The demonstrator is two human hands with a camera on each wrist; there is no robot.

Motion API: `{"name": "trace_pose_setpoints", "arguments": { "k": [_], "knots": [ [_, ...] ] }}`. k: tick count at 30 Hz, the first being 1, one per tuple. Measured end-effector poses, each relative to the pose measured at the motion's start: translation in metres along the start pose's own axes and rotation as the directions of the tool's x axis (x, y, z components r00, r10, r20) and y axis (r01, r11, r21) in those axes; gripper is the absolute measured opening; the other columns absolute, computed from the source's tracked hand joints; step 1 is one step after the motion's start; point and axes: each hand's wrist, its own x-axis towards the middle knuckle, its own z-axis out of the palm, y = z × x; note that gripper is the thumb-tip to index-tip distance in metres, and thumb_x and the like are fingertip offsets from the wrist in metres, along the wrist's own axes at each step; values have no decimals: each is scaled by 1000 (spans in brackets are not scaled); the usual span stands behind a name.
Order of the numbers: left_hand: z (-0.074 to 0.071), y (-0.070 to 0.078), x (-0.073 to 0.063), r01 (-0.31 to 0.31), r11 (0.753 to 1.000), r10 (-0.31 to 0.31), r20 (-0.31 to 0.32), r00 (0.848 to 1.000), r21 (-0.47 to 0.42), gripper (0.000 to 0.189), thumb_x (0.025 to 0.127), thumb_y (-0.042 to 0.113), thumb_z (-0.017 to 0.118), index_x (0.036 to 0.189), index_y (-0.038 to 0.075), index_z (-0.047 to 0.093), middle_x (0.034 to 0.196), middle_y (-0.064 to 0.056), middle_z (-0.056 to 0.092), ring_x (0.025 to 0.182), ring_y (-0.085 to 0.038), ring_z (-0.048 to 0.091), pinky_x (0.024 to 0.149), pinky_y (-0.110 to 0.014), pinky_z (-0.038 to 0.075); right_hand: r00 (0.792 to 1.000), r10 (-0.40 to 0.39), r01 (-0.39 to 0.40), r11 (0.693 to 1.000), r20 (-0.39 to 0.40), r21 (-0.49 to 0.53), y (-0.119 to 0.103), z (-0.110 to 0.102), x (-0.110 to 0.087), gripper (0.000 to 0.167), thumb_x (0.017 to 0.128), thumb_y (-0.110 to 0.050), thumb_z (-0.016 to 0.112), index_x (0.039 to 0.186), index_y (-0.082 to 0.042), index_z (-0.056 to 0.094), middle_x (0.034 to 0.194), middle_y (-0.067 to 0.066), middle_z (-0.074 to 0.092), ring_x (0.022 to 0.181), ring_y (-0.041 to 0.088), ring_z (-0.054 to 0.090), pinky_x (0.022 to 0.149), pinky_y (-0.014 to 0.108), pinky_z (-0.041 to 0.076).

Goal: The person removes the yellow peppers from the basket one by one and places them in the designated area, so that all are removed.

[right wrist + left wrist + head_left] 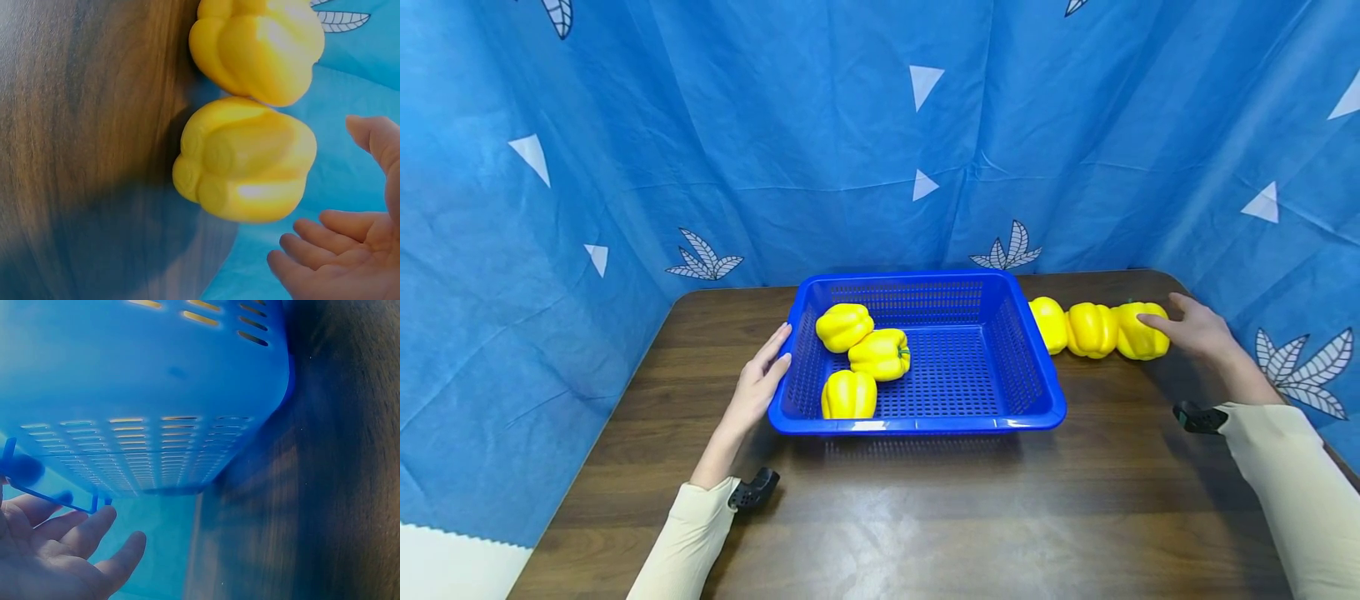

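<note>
1. Closest to the camera are two cream-coloured cloth sleeves [1285, 487], with a small black plastic device [1199, 417] at each wrist.
2. Outermost in a row of three, to the right of the basket, lies a yellow, glossy, lobed bell pepper [1138, 343] on the brown wood-patterned table [917, 517]. I cannot tell if it is real or artificial.
3. Beside it is the right hand [1206, 333], wide, with thumb and fingers spread, holding nothing. The right wrist view shows a gap before the pepper.
4. To take this pepper well, I would judge that the thumb should go to one side and the fingers to the opposite side, around its widest part. The skin looks smooth, so a full, gentle hold seems safer than fingertips only, and a straight lift would disturb less the neighbouring yellow pepper [1092, 330].
5. Further left, the third yellow pepper [1049, 327] is partly hidden by the blue, rectangular, perforated plastic basket [917, 427], which contains three similar peppers [880, 355] on its left side.
6. At the basket's left rim rests the left hand [756, 385], its fingers loosely extended. Light contact should be enough; pushing could shift the basket.
7. Behind everything hangs a blue patterned cloth [850, 125].
</note>
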Motion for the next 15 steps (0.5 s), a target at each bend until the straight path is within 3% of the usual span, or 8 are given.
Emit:
{"name": "trace_pose_setpoints", "arguments": {
  "k": [15],
  "knots": [
    [0,-1,0,7,1000,-7,-3,1000,9,50,102,22,38,148,10,27,158,-12,20,145,-36,21,115,-53,24,986,-144,148,988,-83,44,-29,-2,-5,87,94,-50,44,146,9,6,149,36,14,133,56,23,102,68,29]
  ]
}}
